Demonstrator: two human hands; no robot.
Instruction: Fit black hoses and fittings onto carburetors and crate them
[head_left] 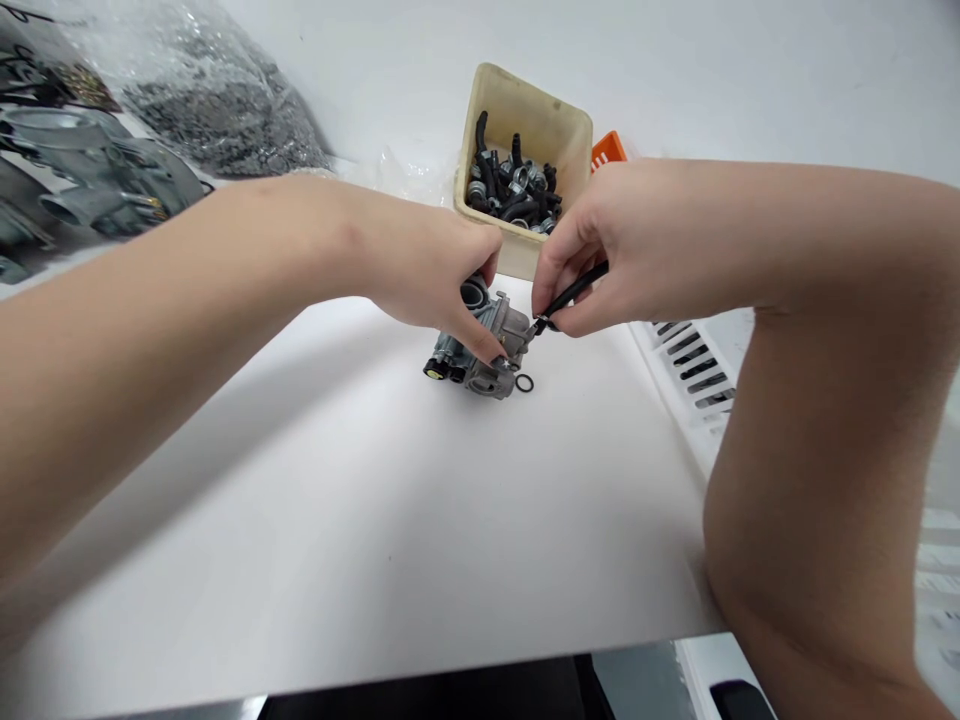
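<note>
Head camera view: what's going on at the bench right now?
A person's left hand grips a metal carburetor on a white table, while the right hand holds a black rubber hose with its end at the carburetor. A black rubber ring lies beside it. Behind sits a beige tub of hoses with metal clamps.

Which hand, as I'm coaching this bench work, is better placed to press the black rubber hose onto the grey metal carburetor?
Probably the right hand: its fingers pinch the black rubber hose right at the grey metal carburetor, while the left hand grips the carburetor's body, steadying it.
</note>
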